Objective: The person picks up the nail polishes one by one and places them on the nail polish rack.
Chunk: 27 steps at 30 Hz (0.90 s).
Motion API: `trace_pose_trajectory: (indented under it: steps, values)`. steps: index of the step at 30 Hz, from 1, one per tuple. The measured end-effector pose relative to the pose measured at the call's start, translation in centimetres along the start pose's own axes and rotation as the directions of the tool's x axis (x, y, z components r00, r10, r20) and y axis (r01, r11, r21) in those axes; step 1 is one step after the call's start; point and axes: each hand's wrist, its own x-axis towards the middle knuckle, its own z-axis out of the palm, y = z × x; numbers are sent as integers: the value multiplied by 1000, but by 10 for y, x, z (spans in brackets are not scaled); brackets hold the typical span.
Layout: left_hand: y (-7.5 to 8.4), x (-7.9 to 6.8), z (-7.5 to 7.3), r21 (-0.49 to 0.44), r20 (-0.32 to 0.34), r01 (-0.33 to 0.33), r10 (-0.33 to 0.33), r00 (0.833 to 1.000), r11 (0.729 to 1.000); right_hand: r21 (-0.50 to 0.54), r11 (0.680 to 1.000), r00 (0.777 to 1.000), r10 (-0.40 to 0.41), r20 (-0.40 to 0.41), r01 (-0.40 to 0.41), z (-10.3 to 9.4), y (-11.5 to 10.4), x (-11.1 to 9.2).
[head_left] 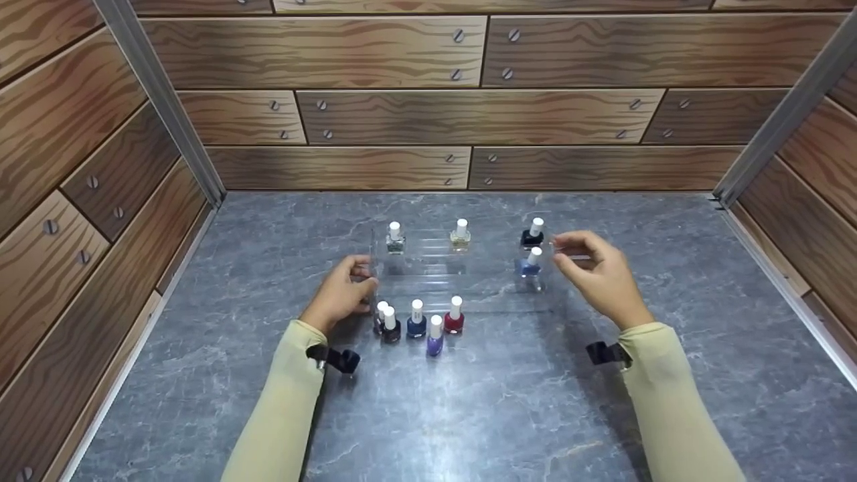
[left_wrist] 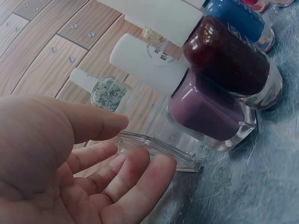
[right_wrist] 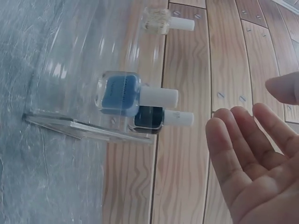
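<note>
A clear stepped display rack [head_left: 428,284] stands between my hands. My left hand [head_left: 341,291] is at its left end, thumb and fingers loosely bent at the side panel [left_wrist: 159,144]; whether they touch it is unclear. By the right end, my right hand [head_left: 599,274] is raised with nothing in it, its fingers [right_wrist: 224,140] apart from the panel in the right wrist view. On the rack stand a glitter nail polish bottle [head_left: 396,242], a gold-flecked one [head_left: 460,237], a dark one [head_left: 532,237] and a light blue one [right_wrist: 121,93].
Before the rack's left half stand several more polish bottles: mauve [left_wrist: 205,109], dark red [left_wrist: 229,56], navy [head_left: 416,326], purple [head_left: 435,344] and red [head_left: 454,323]. Wood-patterned walls [head_left: 395,117] enclose the grey marbled table [head_left: 435,428].
</note>
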Motion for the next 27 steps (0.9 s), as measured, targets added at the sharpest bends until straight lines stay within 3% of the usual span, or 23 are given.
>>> trace_pose_trajectory:
  steps: [17, 27]
  values:
    - [0, 2, 4, -29, -36, 36, -37, 999, 999, -97, 995, 996, 32, 88, -24, -3, 5, -3]
    - [-2, 3, 7, -24, -77, 14, -16, 997, 1000, -143, 988, 987, 80, 138, -60, -3, 8, -4]
